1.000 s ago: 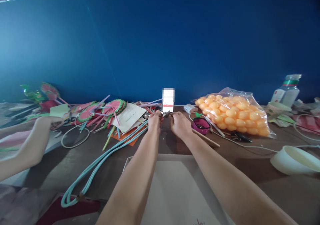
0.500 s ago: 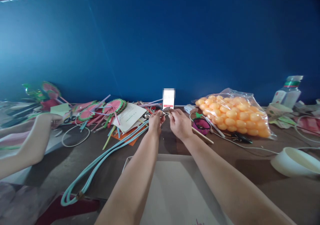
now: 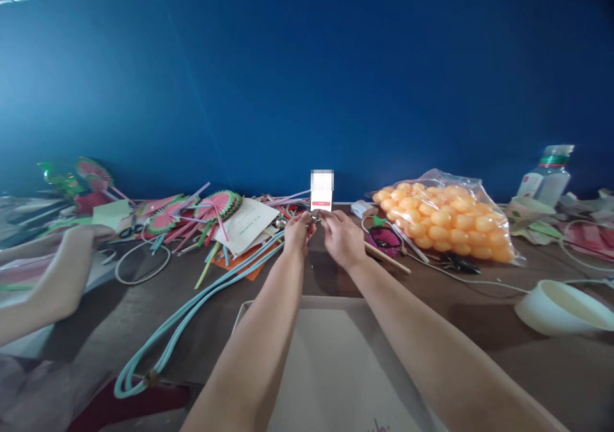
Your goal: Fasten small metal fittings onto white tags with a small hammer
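Note:
My left hand (image 3: 296, 233) is closed at the end of a bundle of light blue cords (image 3: 192, 306), where small metal clasps (image 3: 279, 223) show beside the fingers. The cords run down to the left and loop over the table's front edge, with a brown band near the loop. My right hand (image 3: 343, 239) is pinched close to the left one, thumb and finger on a small shiny metal piece (image 3: 315, 216). That piece lies between both hands; its exact shape is too small to tell. Right behind the fingers stands a lit phone (image 3: 321, 195).
A pale box lid (image 3: 330, 336) lies under my forearms. To the right are a bag of orange balls (image 3: 446, 224), a purple container (image 3: 386, 240), a white cup (image 3: 532, 307) and a bottle (image 3: 547, 179). Watermelon paper fans (image 3: 218, 207) and another person's arm (image 3: 62, 278) are left.
My hands stay together at the metal piece, and the right fingers have shifted slightly. The whole view has moved a little; the other person's hand has moved slightly.

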Demonstrator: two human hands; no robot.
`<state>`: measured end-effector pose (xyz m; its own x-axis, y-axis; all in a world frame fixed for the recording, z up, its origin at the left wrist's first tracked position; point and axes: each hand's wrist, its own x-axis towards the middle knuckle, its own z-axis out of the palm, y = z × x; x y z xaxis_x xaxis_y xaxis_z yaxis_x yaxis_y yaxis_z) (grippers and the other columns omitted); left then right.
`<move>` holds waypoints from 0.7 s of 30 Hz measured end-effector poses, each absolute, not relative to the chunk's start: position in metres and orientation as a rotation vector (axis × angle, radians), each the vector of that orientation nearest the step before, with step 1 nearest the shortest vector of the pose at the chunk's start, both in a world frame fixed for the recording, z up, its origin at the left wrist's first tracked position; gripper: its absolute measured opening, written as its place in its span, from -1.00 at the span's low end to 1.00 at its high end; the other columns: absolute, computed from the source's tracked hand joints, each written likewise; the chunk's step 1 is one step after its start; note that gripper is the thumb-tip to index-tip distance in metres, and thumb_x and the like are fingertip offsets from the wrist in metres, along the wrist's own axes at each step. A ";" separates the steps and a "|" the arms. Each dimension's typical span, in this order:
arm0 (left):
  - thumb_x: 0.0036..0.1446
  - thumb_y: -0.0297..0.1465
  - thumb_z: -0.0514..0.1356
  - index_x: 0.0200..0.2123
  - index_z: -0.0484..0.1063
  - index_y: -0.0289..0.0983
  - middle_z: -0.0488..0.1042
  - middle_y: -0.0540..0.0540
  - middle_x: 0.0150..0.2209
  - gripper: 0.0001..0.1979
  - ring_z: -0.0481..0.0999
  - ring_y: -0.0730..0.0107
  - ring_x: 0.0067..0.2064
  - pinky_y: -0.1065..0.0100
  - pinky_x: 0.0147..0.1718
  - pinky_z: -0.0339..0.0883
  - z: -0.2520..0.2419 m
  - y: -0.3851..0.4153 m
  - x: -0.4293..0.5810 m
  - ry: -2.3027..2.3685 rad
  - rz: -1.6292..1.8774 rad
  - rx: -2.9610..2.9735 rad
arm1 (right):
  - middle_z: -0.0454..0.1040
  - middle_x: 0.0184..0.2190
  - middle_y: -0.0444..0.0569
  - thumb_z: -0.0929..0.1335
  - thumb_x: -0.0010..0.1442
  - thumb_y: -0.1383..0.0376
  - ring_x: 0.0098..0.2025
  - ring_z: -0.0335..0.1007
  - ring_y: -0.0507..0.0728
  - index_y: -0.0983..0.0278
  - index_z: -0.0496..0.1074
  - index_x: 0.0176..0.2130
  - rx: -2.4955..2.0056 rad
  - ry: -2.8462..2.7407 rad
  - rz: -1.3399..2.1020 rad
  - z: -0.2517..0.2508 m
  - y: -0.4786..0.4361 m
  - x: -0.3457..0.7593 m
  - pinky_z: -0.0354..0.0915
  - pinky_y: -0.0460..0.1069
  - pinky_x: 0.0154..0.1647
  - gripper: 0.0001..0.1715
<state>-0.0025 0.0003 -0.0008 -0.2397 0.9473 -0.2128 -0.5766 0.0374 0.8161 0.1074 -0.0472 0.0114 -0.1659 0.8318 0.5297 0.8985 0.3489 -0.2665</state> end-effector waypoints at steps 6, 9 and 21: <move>-0.02 -0.48 0.23 -0.40 0.38 -0.35 0.38 0.00 -0.56 -0.92 0.36 0.60 -0.58 0.49 -0.49 0.29 -0.001 -0.001 -0.001 1.004 1.537 0.496 | 0.38 -0.05 0.03 0.11 0.29 0.26 -0.04 0.29 0.16 0.16 0.28 0.11 -1.515 -2.018 -0.135 0.012 -0.048 0.107 0.23 -0.06 -0.19 -0.56; -0.01 -0.46 0.23 -0.40 0.39 -0.35 0.38 -0.01 -0.56 -0.92 0.36 0.60 -0.59 0.47 -0.48 0.30 -0.001 -0.001 -0.001 1.015 1.548 0.493 | 0.37 -0.03 0.06 0.10 0.30 0.26 -0.02 0.28 0.16 0.19 0.27 0.12 -1.527 -2.002 -0.120 0.013 -0.048 0.106 0.22 -0.05 -0.15 -0.54; -0.04 -0.45 0.26 -0.41 0.40 -0.35 0.38 0.00 -0.56 -0.89 0.36 0.60 -0.58 0.50 -0.50 0.29 -0.001 -0.001 -0.001 1.023 1.534 0.542 | 0.37 -0.03 0.03 0.10 0.30 0.25 -0.05 0.30 0.16 0.17 0.28 0.10 -1.532 -1.989 -0.146 0.009 -0.046 0.107 0.23 -0.05 -0.20 -0.57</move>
